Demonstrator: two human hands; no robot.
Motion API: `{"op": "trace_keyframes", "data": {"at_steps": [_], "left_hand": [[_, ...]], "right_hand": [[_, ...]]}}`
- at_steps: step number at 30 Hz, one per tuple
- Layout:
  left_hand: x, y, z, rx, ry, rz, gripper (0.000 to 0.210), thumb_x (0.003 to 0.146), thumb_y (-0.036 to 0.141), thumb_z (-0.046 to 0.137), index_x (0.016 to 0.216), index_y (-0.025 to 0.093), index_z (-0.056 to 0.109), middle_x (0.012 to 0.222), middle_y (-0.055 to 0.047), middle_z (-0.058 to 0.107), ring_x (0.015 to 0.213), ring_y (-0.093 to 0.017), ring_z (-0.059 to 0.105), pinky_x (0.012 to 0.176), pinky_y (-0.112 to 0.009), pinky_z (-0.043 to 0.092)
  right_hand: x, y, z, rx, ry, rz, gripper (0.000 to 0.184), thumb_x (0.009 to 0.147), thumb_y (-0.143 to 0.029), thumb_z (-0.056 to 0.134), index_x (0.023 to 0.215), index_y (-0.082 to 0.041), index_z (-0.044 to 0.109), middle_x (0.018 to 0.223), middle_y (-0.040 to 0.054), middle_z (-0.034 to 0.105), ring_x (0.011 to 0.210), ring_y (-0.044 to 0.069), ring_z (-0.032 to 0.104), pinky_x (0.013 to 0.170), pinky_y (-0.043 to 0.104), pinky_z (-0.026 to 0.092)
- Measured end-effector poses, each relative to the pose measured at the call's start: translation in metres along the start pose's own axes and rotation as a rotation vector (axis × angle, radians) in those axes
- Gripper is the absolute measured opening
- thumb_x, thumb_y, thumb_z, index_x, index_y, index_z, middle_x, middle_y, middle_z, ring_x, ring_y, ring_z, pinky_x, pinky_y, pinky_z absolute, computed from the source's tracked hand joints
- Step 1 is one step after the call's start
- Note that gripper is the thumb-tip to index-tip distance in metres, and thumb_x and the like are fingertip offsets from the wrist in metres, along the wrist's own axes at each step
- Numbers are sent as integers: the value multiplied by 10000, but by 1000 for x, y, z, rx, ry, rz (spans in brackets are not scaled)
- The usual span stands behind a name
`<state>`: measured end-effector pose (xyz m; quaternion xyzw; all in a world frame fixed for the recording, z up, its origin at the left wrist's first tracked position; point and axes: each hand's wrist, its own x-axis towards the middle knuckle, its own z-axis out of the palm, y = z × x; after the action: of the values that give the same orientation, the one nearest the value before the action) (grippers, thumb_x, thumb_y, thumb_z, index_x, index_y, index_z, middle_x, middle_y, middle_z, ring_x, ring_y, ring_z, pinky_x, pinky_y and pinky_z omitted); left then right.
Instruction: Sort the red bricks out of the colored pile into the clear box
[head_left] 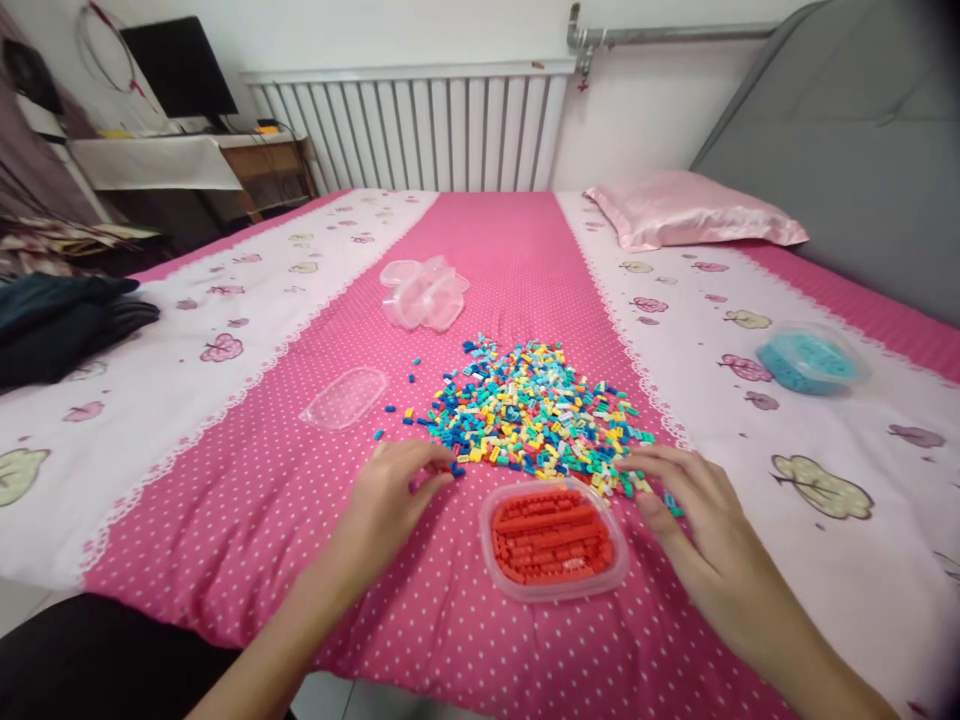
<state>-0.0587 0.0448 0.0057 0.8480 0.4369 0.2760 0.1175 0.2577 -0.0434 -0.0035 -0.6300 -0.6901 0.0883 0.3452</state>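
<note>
A pile of small plastic building bricks (pixel 536 410) in blue, teal, yellow, white and red lies on the bedspread. My left hand (pixel 397 490) is at the pile's near left edge, fingers curved and thumb apart, with a dark blue brick (pixel 458 470) right at its fingertips. Over the right edge my right hand (pixel 694 505) reaches with fingers stretched out, touching or just above some bricks; teal ones lie under and beside it. Between my hands sits a clear plastic container (pixel 489 572) filled with red bricks (pixel 551 535), some lined up in rows.
Left of the pile lies a clear lid (pixel 346 398); stacked clear plastic containers (pixel 426 293) stand farther back. On the right is a tub of light blue bricks (pixel 808 360). A pink pillow (pixel 690 210) lies at the far right, dark clothing (pixel 64 325) at the left.
</note>
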Motion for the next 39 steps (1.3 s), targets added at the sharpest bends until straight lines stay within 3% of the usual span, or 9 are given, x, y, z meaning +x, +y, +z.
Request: {"op": "trace_keyframes", "data": {"at_steps": [5,10,16,22,39], "left_hand": [[5,10,19,36,-86,35,56,933,162,648,934,197,692,913,-15,739,867,-185,652,814,-338,457],[15,14,22,84,-131,51,32,910,235,717,890,210,722,900,-5,737,916,-206,608,838,-363,387],[26,21,26,178,-104,37,133,961,276,646,938,234,770,1020,-43,683,959,-221,541,860,-383,354],[33,28,38,235,-104,61,99,896,295,730,972,246,770,1037,-44,646,979,-234,522,870,-395,341],[31,23,44,269,-72,26,175,888,287,733,1055,242,761,1085,-67,632,1036,-259,523,878,-418,354]], "right_hand": [[0,5,9,19,-33,8,286,1027,-438,417,1169,-286,613,1244,81,569,1252,290,489,1079,505,367],[0,5,10,45,-70,19,291,1026,-448,420,1146,-277,622,1234,82,571,1254,286,479,1086,515,366],[0,2,9,54,-80,12,309,1032,-450,403,1149,-281,633,1241,83,560,1250,293,475,1086,553,365],[-1,-4,7,63,-102,15,310,1031,-456,409,1158,-299,644,1236,80,561,1257,297,469,1095,565,372],[1,-5,4,61,-91,28,348,1032,-451,400,1203,-275,646,1229,89,598,1231,283,521,1062,519,439]]}}
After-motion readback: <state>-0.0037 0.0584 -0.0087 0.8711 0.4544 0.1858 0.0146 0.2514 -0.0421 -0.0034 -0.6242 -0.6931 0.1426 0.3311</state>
